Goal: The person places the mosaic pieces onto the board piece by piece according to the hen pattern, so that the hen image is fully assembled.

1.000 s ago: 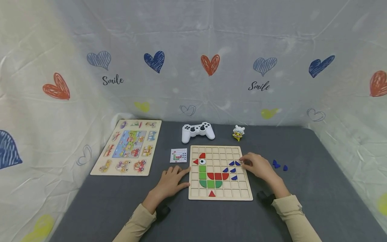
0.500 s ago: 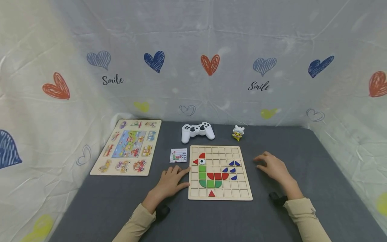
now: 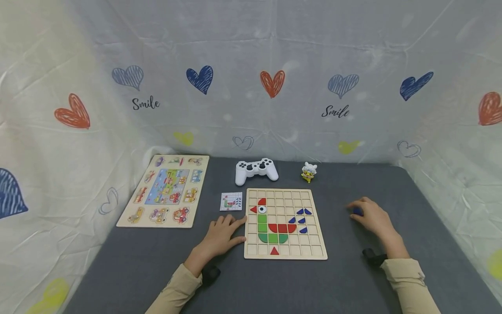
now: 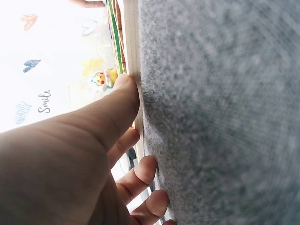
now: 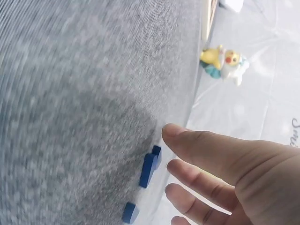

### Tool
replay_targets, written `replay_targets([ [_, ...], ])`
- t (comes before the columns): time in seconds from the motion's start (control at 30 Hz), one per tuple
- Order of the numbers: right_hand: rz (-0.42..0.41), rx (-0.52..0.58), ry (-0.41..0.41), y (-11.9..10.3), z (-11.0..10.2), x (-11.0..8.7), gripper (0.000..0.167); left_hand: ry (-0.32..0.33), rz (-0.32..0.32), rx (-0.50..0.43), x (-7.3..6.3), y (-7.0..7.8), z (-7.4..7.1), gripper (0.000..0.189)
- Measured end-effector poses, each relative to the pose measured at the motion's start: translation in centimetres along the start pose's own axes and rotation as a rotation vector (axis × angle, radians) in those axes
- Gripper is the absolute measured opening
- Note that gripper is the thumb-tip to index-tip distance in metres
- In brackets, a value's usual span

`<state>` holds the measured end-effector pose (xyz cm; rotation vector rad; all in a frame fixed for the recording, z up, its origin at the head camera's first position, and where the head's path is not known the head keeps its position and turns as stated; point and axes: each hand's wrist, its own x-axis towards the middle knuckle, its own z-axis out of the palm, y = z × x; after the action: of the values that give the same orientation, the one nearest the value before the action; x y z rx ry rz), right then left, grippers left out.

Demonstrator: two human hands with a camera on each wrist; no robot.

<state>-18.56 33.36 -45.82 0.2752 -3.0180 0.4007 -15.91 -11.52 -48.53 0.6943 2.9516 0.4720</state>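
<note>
My left hand (image 3: 218,236) rests at the left edge of a wooden grid board (image 3: 306,250), its thumb and index fingertip touching that edge. In the left wrist view the thumb (image 4: 123,96) lies along the board's side. Red, green and blue flat pieces and a round eye piece (image 3: 262,209) form a bird-like picture on the grid. Right of the board, my right hand (image 3: 374,218) hovers with relaxed fingers over small blue pieces (image 3: 357,211). The right wrist view shows two blue pieces (image 5: 148,169) close together and another blue piece (image 5: 130,213) apart, just beyond the fingertips.
A small pattern card (image 3: 231,201) lies by the board's upper left. Farther left is a vehicle picture puzzle (image 3: 168,187). A white game controller (image 3: 256,170) and a small yellow-and-white figurine (image 3: 309,172) stand behind the board, in front of a heart-printed curtain (image 3: 294,131).
My right hand has moved off the board's right edge, rightward to the loose blue pieces. The left hand has stayed at the board's left edge.
</note>
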Motion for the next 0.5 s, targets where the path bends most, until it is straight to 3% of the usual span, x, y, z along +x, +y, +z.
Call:
replay_targets([
  [0.5, 0.062, 0.013, -0.054, 0.23, -0.11, 0.40, 0.026, 0.001, 0.008, -0.005, -0.07, 0.09, -0.17, 0.060],
])
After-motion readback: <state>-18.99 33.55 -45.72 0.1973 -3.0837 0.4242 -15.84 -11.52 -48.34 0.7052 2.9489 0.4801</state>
